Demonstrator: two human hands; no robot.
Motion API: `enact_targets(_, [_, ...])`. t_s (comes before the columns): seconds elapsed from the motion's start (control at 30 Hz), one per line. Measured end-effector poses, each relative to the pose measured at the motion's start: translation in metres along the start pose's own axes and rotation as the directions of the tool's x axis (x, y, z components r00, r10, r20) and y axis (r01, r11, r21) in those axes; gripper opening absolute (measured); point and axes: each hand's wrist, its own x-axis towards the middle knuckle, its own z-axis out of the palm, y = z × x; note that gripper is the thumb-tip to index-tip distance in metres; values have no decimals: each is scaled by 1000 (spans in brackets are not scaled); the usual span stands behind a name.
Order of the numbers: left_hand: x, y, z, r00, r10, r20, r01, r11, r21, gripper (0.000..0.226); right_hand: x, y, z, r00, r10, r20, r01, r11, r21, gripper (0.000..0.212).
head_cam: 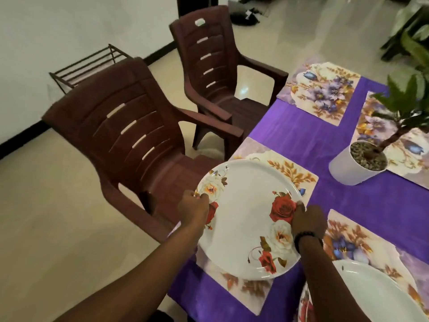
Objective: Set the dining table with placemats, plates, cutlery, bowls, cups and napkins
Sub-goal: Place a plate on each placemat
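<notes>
Head view. Floral plate (248,219) held over the near-left placemat (291,174), tilted a little, its left rim past the table edge (251,133). Left hand (193,209) pinches the left rim; right hand (308,220) grips the right rim, fingers curled, a dark bead bracelet (305,237) on that wrist. Second white plate (380,296) lies at lower right on another placemat (362,242). Purple tablecloth (301,131) shows bare between mats. Far placemat (320,91) sits at the table's corner. White plant pot (346,170) stands well right of the held plate. Two brown plastic chairs (130,135) stand just beside the left edge; open tile floor (58,217) lies beyond them.
</notes>
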Motion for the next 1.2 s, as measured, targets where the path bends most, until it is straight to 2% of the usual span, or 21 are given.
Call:
enact_targets(0.27, [34,17,46,994,14,107,-21,998,61,12,34,5,12,986,152,-64,-155,987,-39,44])
enact_targets(0.43, [51,25,64,989,96,111,-112,982,150,14,43,8,17,972,219,-83,-222,975,-29,45])
enact_targets(0.63, [61,23,67,982,161,100,-182,947,265,18,37,7,19,970,210,-118,-216,976,-37,35])
enact_targets(0.77, [74,18,64,976,192,106,-211,952,220,8,28,8,15,973,173,-152,-183,982,-50,21])
enact_targets(0.97, [72,14,69,974,199,109,-221,941,255,26,16,-2,11,969,157,-192,-176,981,-85,22])
enact_targets(1.2, [71,17,65,962,250,112,-273,909,315,24,21,-4,5,966,182,-183,-193,980,-47,18])
